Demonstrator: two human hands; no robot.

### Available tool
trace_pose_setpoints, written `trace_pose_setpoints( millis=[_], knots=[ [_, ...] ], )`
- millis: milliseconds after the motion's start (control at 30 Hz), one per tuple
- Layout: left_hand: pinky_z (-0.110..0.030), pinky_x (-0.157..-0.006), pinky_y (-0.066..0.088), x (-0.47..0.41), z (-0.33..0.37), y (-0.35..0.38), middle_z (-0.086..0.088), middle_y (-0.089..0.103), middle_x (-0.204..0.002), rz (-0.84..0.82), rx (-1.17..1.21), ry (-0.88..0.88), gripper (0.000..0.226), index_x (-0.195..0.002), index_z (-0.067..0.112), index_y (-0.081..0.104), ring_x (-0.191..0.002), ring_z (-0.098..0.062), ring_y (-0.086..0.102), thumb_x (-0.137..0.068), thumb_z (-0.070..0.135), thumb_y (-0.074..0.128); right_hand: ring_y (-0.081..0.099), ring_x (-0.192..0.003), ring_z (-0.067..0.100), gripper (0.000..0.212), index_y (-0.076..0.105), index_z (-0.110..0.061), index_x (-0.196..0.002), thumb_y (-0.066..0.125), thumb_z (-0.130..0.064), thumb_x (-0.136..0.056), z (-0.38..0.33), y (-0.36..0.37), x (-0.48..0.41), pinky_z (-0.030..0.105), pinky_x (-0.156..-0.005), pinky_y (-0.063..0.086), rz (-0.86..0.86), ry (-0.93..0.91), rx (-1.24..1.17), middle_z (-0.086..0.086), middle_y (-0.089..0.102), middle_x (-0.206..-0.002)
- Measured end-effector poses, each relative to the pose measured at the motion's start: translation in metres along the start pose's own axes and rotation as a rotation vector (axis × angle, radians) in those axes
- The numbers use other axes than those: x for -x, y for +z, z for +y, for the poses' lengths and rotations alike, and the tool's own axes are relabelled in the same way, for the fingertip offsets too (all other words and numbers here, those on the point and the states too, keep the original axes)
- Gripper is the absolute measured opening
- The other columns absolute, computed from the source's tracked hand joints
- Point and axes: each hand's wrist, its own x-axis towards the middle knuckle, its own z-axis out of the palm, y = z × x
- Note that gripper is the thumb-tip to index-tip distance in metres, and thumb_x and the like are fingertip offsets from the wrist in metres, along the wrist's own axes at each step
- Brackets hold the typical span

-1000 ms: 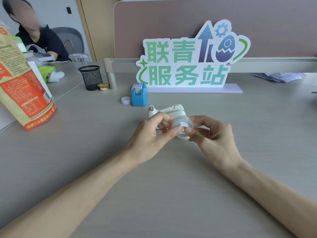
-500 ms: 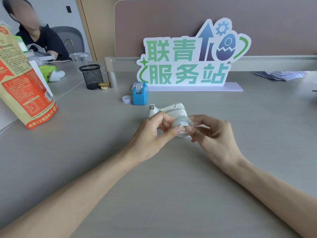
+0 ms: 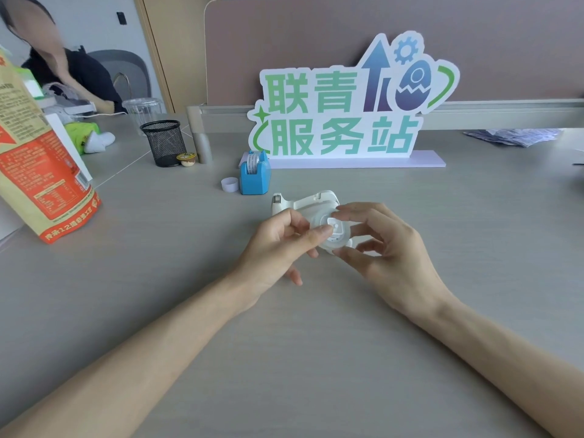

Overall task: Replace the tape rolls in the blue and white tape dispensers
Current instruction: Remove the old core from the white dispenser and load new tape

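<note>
Both hands hold a clear tape roll (image 3: 335,233) with a white core, just above the desk at mid-frame. My left hand (image 3: 278,248) pinches its left side, with the thumb tip on the core. My right hand (image 3: 385,245) grips its right side and underside with thumb and fingers. The white tape dispenser (image 3: 303,202) lies on the desk right behind the roll, partly hidden by my fingers. Farther back and left stands the blue tape dispenser (image 3: 255,175) with a roll in it. A small empty white core (image 3: 229,184) sits beside it.
A large cut-out sign (image 3: 347,105) stands on its base behind the dispensers. A black mesh pen cup (image 3: 164,142) and a small round tub (image 3: 186,159) are at back left. An orange printed bag (image 3: 38,172) stands at far left. A person sits beyond it.
The roll has turned in my hands so its flat face and white core show. My right fingers have spread around it. The view has shifted slightly.
</note>
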Motion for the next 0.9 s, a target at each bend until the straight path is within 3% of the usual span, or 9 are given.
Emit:
trace_pose_setpoints(
  millis=[167,267,367,467,700,900],
  knots=[
    [-0.026,-0.041,0.043,-0.002,0.002,-0.003,0.0,0.068,-0.082,-0.008,0.053,-0.026,0.034,-0.083,0.016,0.063,-0.074,-0.009,0.06,-0.077,0.05,0.062,0.062,-0.094,0.008,0.036,0.063,-0.027,-0.12,0.066,-0.009,-0.089,-0.001,0.002,0.0,0.02,-0.074,0.053,-0.032,-0.015,0.023,-0.016,0.062,-0.115],
    [-0.026,-0.042,0.043,-0.003,0.006,-0.004,-0.003,0.07,-0.083,-0.005,0.076,-0.037,0.039,-0.079,0.016,0.064,-0.071,-0.012,0.061,-0.085,0.052,0.049,0.065,-0.09,0.003,0.02,0.063,-0.028,-0.113,0.056,-0.022,-0.095,-0.003,0.001,0.0,0.018,-0.075,0.052,-0.008,0.059,-0.025,-0.009,0.069,-0.101],
    [-0.027,-0.043,0.045,-0.001,0.007,-0.004,-0.002,0.07,-0.084,-0.014,0.033,-0.042,0.032,-0.09,0.018,0.065,-0.073,-0.013,0.061,-0.096,0.043,0.047,0.066,-0.078,-0.007,0.017,0.065,-0.017,-0.107,0.054,-0.025,-0.096,-0.006,0.0,-0.001,0.014,-0.071,0.051,0.019,0.105,-0.076,-0.01,0.073,-0.091],
    [-0.028,-0.044,0.048,0.001,0.008,-0.002,-0.004,0.072,-0.088,-0.049,0.004,-0.068,0.032,-0.096,0.016,0.068,-0.077,-0.012,0.062,-0.098,0.036,0.043,0.065,-0.074,-0.009,0.014,0.064,-0.018,-0.103,0.055,-0.024,-0.095,-0.007,0.0,0.0,0.011,-0.069,0.049,0.022,0.107,-0.106,-0.015,0.071,-0.087],
    [-0.029,-0.049,0.051,-0.001,0.009,-0.007,-0.003,0.072,-0.097,-0.137,0.065,-0.164,0.036,-0.106,0.009,0.07,-0.085,-0.01,0.063,-0.098,0.034,0.045,0.069,-0.088,0.0,0.013,0.065,-0.02,-0.104,0.058,-0.024,-0.094,-0.004,-0.001,-0.001,0.01,-0.073,0.048,0.016,0.113,-0.11,-0.01,0.074,-0.095],
    [-0.025,-0.048,0.048,0.0,0.008,-0.012,0.004,0.071,-0.094,-0.227,0.121,-0.186,0.021,-0.109,0.013,0.067,-0.083,-0.008,0.063,-0.096,0.02,0.052,0.068,-0.089,-0.001,0.011,0.065,-0.023,-0.101,0.057,-0.025,-0.093,-0.006,-0.001,-0.001,0.011,-0.076,0.049,0.005,0.073,-0.147,-0.012,0.075,-0.092]
  ],
)
